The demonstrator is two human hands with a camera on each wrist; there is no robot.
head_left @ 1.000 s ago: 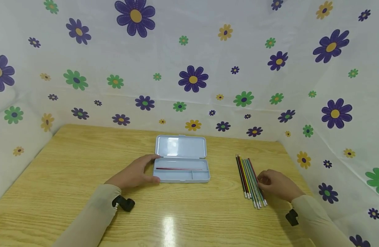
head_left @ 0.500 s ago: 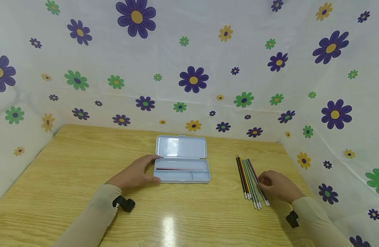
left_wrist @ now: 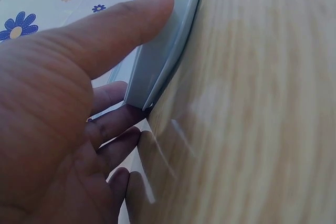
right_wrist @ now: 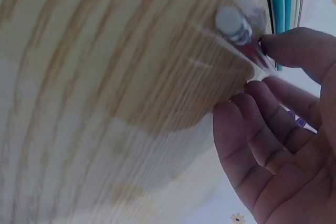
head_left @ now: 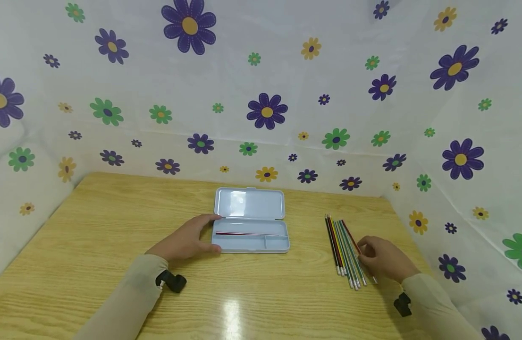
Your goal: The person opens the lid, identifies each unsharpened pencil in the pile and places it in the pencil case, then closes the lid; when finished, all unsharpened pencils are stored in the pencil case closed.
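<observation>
right hand (head_left: 384, 264) fingers pinch a red pencil (head_left: 353, 242) (its end half hidden), left hand (head_left: 186, 241) fingers spread on the pencil case (head_left: 251, 234)

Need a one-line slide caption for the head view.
Left hand steadies an open pencil case while right hand pinches a red pencil beside the row.

From the head view, the right hand (head_left: 384, 264) covered the near part of the red pencil (head_left: 351, 237), so its grip was hard to read. The right wrist view was blurred, with the pencil's metal end (right_wrist: 233, 24) smeared. The left wrist view cut off most of the pencil case (left_wrist: 168, 45), and the palm filled its left side.
</observation>
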